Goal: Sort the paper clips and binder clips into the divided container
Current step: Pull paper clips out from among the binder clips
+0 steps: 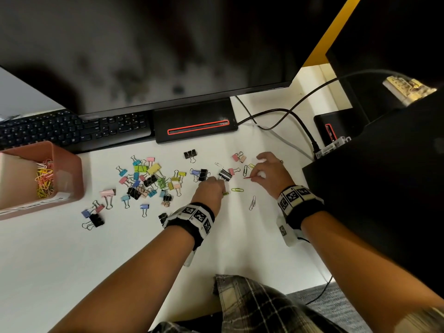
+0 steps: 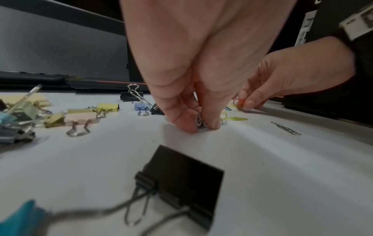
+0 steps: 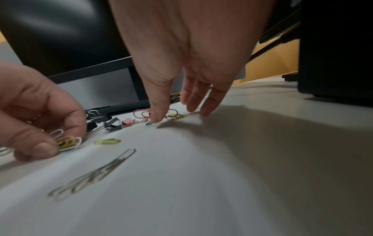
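Note:
My left hand [image 1: 217, 188] [image 2: 201, 127] pinches a small bunch of paper clips [image 2: 200, 122] against the white desk; yellow and white ones [image 3: 68, 142] show under its fingers. My right hand [image 1: 253, 177] [image 3: 159, 119] pinches a red paper clip [image 1: 247, 177] [image 2: 238, 101] between thumb and finger, just right of the left hand. Loose paper clips lie between them: a green one [image 1: 237, 189] [image 3: 107, 141] and a silver pair [image 1: 252, 203] [image 3: 95, 174]. Many coloured binder clips [image 1: 149, 179] lie scattered to the left. The pink container [image 1: 72, 164] at far left holds paper clips [image 1: 44, 180].
A monitor stand [image 1: 194, 123] and keyboard [image 1: 72, 131] line the back of the desk. A black box [image 1: 372, 176] stands close on the right, with cables [image 1: 288, 114] behind. A black binder clip [image 2: 181, 180] lies just below my left wrist.

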Demonstrator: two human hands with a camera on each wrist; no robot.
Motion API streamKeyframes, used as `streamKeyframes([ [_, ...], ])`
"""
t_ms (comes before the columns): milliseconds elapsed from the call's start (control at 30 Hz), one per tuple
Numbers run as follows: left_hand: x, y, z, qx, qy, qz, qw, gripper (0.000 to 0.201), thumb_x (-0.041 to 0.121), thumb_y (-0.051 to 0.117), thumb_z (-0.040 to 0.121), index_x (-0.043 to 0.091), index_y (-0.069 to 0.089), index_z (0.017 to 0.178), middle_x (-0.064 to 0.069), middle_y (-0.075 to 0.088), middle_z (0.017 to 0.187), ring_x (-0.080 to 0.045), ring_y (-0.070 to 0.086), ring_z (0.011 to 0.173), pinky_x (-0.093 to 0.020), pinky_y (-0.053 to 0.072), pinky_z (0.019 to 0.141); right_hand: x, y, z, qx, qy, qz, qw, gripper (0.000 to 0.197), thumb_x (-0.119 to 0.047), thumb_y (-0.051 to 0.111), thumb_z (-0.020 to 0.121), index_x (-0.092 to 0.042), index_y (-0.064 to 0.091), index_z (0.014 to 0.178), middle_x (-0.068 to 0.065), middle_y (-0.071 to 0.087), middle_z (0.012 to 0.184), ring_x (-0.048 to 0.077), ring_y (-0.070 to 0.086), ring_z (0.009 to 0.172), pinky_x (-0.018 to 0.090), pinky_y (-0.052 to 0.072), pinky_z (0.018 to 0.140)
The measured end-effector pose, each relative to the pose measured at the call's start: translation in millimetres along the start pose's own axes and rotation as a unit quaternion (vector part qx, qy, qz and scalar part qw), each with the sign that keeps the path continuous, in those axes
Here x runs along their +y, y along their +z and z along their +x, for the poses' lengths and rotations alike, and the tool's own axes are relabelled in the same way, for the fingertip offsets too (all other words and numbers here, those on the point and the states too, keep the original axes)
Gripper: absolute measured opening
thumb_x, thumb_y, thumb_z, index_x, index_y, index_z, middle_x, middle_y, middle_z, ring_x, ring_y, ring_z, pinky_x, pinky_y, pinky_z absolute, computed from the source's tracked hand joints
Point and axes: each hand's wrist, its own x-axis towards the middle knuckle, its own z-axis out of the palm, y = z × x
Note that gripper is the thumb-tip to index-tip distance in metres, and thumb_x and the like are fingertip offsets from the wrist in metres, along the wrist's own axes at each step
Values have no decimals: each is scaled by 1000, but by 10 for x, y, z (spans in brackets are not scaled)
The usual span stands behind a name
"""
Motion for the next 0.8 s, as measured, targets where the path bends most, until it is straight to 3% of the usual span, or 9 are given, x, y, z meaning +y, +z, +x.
streamKeyframes([
  [67, 1, -2, 1, -1, -3, 2, 1000, 23, -4, 46, 84, 4, 61, 101, -16, 54, 106, -32, 55, 95, -32, 42, 75, -53, 5, 74, -26, 2, -16, 1000, 6, -9, 74, 72, -10, 73, 77, 5, 52, 121, 21, 50, 108, 33, 38, 98],
  [167, -6, 10, 7, -6, -9, 3, 1000, 25, -4, 48, 85, 3, 61, 104, -17, 52, 108, -33, 55, 96, -32, 43, 76, -162, 99, 122, -10, 11, -15, 1000, 5, -6, 74, 71, -7, 73, 76, 8, 56, 111, 26, 56, 101, 37, 44, 93],
  [300, -24, 20, 16, -10, -12, 2, 1000, 24, -1, 49, 86, 4, 62, 105, -17, 53, 108, -35, 56, 96, -36, 48, 82, -296, 180, 140, 10, 28, -1, 1000, 6, 0, 68, 76, 1, 71, 80, 17, 62, 102, 31, 60, 95, 32, 46, 87],
  [467, -21, 19, 22, -12, -16, 13, 1000, 25, -2, 49, 87, 5, 62, 107, -18, 53, 109, -35, 57, 97, -38, 48, 83, -342, 155, 210, -6, 65, 8, 998, 8, -1, 64, 80, -1, 70, 85, 17, 70, 95, 30, 64, 92, 33, 50, 85],
  [600, -19, 27, 14, -2, -11, 20, 1000, 25, -1, 48, 88, 5, 61, 109, -16, 53, 109, -34, 56, 98, -36, 48, 82, -323, 139, 192, -31, 84, -7, 996, 16, -1, 62, 81, -6, 66, 95, 16, 68, 99, 29, 63, 95, 34, 50, 88],
  [800, -11, 49, -28, 10, 6, 38, 999, 22, -3, 47, 87, 5, 57, 104, -15, 54, 104, -33, 56, 94, -35, 46, 74, -273, 96, 59, -65, 45, -46, 996, 12, -5, 61, 83, -6, 72, 88, 15, 68, 97, 30, 63, 91, 35, 50, 83],
])
